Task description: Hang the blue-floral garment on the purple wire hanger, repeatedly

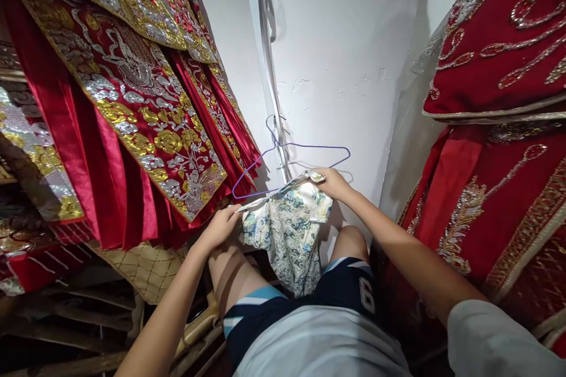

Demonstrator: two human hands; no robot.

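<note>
A small short-sleeved shirt (295, 230) with a blue, green and cream pattern hangs between my two hands, above my lap. My left hand (224, 225) pinches its edge at the left sleeve. At the other end, my right hand (332, 184) grips the shirt near its upper right corner. Just behind the shirt, a purple wire hanger (313, 145) hangs by its hook from a white metal upright on the wall. Neither hand touches the hanger. The fingertips are partly hidden by the cloth.
Red garments with gold and silver embroidery (145, 94) hang at the left. More beaded red garments (499, 200) hang close on the right, near my right arm. A slotted white metal upright (260, 29) runs up the pale wall (345, 29). Bamboo framing (198, 330) lies low at the left.
</note>
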